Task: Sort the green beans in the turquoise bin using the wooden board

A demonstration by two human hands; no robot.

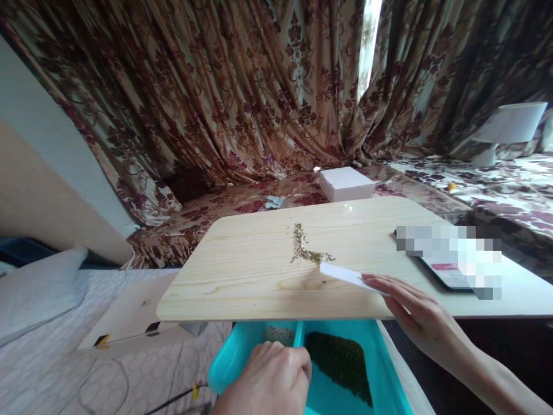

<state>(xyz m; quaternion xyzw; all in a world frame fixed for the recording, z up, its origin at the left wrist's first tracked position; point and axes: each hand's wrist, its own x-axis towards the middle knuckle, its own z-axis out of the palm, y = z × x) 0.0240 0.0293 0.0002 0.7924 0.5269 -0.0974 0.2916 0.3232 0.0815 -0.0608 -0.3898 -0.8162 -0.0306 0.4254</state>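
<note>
A white flat strip [345, 275], like a piece of card or plastic, is pinched in my right hand [410, 305] above the wooden tabletop. Its far end is beside a scattered line of small green-brown granules [309, 252]. Below the table's front edge is a turquoise divided tray [224, 357]. Its right compartment holds a heap of dark green granules [341, 363]; a few pale and dark bits [279, 334] lie in the left one. My left hand [270, 380] is closed over the tray's divider, its fingertips hidden.
A tablet-like device [444, 271], partly blurred out, lies on the right of the light wooden table [233, 265]. Behind stand a white box [348, 183] and a patterned sofa [207, 210]. A bed [38, 369] is at left, a lamp [512, 124] at far right.
</note>
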